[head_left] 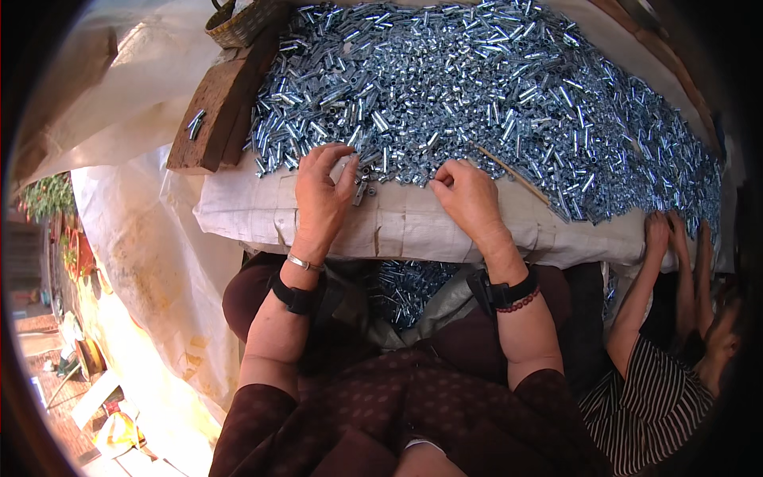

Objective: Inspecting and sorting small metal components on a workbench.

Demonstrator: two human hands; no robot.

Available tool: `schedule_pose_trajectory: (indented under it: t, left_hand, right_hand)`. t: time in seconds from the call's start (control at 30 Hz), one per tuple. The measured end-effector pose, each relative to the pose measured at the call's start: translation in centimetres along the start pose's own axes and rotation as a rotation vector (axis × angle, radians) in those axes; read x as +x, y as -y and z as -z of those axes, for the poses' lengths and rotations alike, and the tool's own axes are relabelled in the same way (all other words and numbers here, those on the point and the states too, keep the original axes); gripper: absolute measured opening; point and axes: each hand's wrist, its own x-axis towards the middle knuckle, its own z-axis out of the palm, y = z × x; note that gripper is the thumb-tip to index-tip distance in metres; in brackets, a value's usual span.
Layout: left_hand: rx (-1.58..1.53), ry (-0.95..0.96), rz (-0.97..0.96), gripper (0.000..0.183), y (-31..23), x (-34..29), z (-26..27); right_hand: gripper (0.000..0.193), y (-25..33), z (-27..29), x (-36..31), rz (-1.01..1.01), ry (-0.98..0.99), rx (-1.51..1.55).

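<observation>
A broad heap of small shiny metal tubes covers the table in front of me. At its near edge my left hand is bent, thumb and forefinger tips close together; anything between them is too small to make out. A few loose metal tubes lie beside that thumb, on the pale cloth cover. My right hand is closed in a pinch over the cloth, just short of the heap. Its curled fingers hide whatever they may hold.
A thin stick lies at the heap's edge, right of my right hand. Back left are a wooden block and a woven basket. More metal pieces sit below the table between my knees. A co-worker in a striped top reaches in at right.
</observation>
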Motion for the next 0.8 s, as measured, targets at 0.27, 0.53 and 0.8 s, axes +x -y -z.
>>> schedule_pose_trajectory:
  t: [0.27,0.53,0.8]
  left_hand:
    - [0.122,-0.009,-0.039,0.016,1.2,-0.4,-1.2]
    - [0.259,0.066,-0.067,0.021,1.8,0.1,-1.9]
    - [0.261,0.081,-0.096,0.024,2.6,0.0,-2.0]
  right_hand:
    - [0.009,3.2,1.8,-0.5,-0.093,-0.039,0.413]
    - [0.013,18.3,11.2,-6.0,0.602,0.369,0.717]
    - [0.012,18.2,11.2,-6.8,0.455,0.248,0.727]
